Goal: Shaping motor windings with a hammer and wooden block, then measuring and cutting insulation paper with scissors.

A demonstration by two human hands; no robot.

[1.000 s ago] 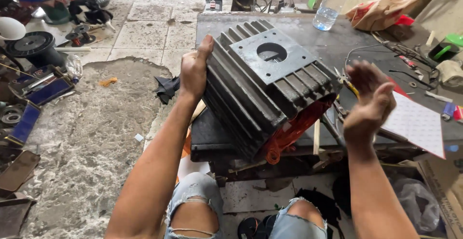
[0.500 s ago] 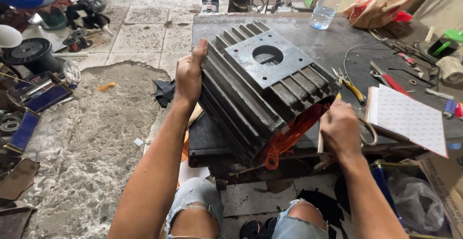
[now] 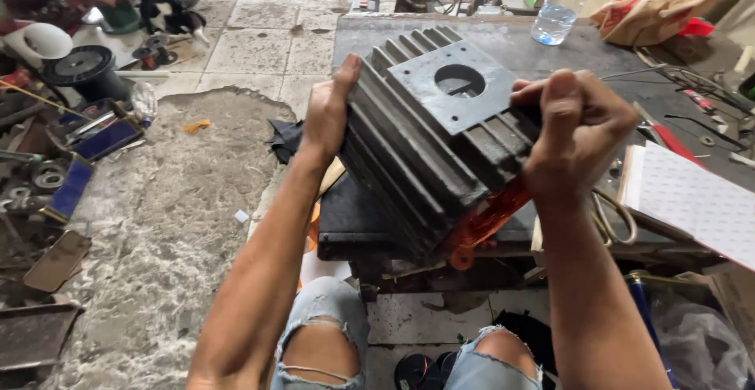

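A large dark finned motor housing point(image 3: 429, 162) lies tilted on the low metal table point(image 3: 550, 48), its flat plate with a round hole facing up and an orange inner rim point(image 3: 484, 225) showing at its near end. My left hand point(image 3: 330, 107) grips its left finned side. My right hand point(image 3: 574, 134) is closed over its right side near the top edge.
A white sheet of paper point(image 3: 692, 201), pliers, a red-handled tool point(image 3: 668, 134) and wires lie on the table at right. A plastic bottle point(image 3: 558, 5) and a bag stand at the back. Metal parts, a black spool point(image 3: 79, 68) and scrap litter the floor at left.
My right hand has come up from the table's front edge and closed on the housing's right side. The left hand has stayed on the left side.
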